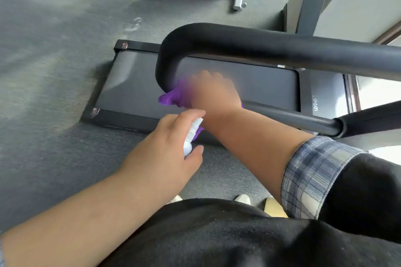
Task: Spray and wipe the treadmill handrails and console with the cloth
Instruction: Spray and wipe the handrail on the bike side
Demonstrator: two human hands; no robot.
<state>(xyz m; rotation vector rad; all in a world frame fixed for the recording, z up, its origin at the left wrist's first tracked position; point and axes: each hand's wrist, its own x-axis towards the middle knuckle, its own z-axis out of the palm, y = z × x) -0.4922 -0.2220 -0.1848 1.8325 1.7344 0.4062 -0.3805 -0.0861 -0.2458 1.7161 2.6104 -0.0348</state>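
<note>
Mid-wipe at rail bend; console unseen, likely pending.
Right hand (213,93) clasps purple cloth (171,97) onto black padded handrail (166,60), fingers blurred; left hand (169,147) curls fingers round white plastic spray bottle (192,134).

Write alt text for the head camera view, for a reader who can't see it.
A person's right hand, blurred, holds a purple cloth against the curved end of a black treadmill handrail. The left hand grips a small white spray bottle just below it. Beneath lie the treadmill belt and grey carpet.
</note>
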